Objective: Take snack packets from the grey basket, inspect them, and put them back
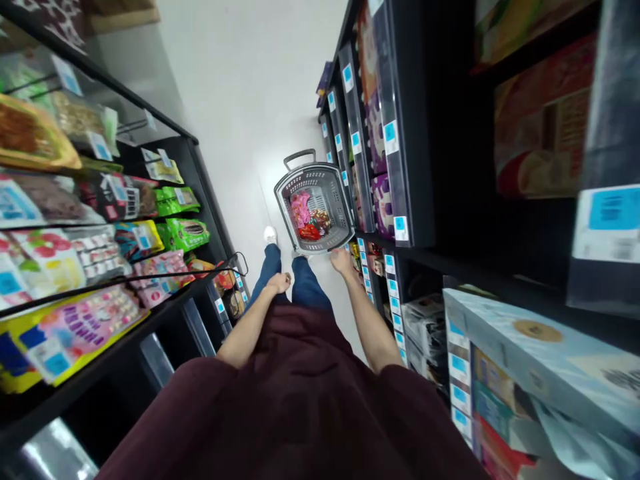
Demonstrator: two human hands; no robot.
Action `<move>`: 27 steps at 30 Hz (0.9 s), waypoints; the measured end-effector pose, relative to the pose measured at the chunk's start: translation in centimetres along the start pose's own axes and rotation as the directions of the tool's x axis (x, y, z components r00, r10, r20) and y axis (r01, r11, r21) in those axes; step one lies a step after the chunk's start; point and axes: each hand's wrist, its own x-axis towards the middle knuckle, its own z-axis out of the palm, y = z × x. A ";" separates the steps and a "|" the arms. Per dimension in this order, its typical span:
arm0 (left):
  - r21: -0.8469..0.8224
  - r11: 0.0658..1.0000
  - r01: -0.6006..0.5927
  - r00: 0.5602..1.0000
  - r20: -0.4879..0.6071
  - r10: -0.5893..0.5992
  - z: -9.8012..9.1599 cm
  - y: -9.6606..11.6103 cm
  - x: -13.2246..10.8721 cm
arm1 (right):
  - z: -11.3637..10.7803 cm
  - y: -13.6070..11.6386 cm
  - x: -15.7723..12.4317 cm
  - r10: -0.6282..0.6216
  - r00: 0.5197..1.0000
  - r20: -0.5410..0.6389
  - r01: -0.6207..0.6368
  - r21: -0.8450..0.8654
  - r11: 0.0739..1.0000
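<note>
A grey plastic shopping basket [347, 230] hangs in front of me beside the right-hand shelves. My right hand [341, 259] is closed at its near edge, where the grip itself is covered by my fingers. The basket's other handle [300, 156] sticks out at the far side. Inside lie a pink packet [301, 210], a red packet [309, 232] and some brown, shiny wrapped items [321, 221]. My left hand [281, 283] is curled loosely shut in front of my left thigh, and nothing shows in it.
Black shelves with bagged sweets and snacks [184, 233] line the left side, with a thin wire rod [240, 260] jutting out. More shelving [407, 167] with price labels stands close on the right. Pale floor [235, 87] runs ahead between them.
</note>
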 end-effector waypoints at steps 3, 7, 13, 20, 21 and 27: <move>-0.009 0.997 0.076 0.996 0.038 -0.075 -0.7 -3.1 2.7 | 2.9 1.2 -0.1 0.044 0.999 0.014 -0.042 -0.110 0.993; -0.012 0.987 0.161 0.986 0.051 -0.160 -2.8 -6.5 7.0 | 7.3 1.4 0.9 0.007 0.994 0.109 0.011 -0.170 0.985; 0.076 0.958 0.277 0.944 0.164 -0.286 -4.5 -11.6 14.0 | 14.0 1.5 10.7 0.085 0.990 0.109 -0.068 -0.147 0.987; 0.035 0.984 0.174 0.975 0.132 -0.177 -5.1 -15.0 24.1 | 21.0 2.0 25.5 0.135 0.989 0.051 -0.131 -0.077 0.988; 0.011 0.988 0.153 0.981 0.117 -0.153 -5.3 -15.2 25.9 | 21.8 2.3 27.1 0.126 0.991 0.052 -0.120 -0.095 0.988; -0.086 0.993 0.083 0.996 -0.005 -0.084 -4.7 -15.9 36.7 | 25.9 4.9 33.1 0.071 0.990 0.118 -0.042 -0.234 0.971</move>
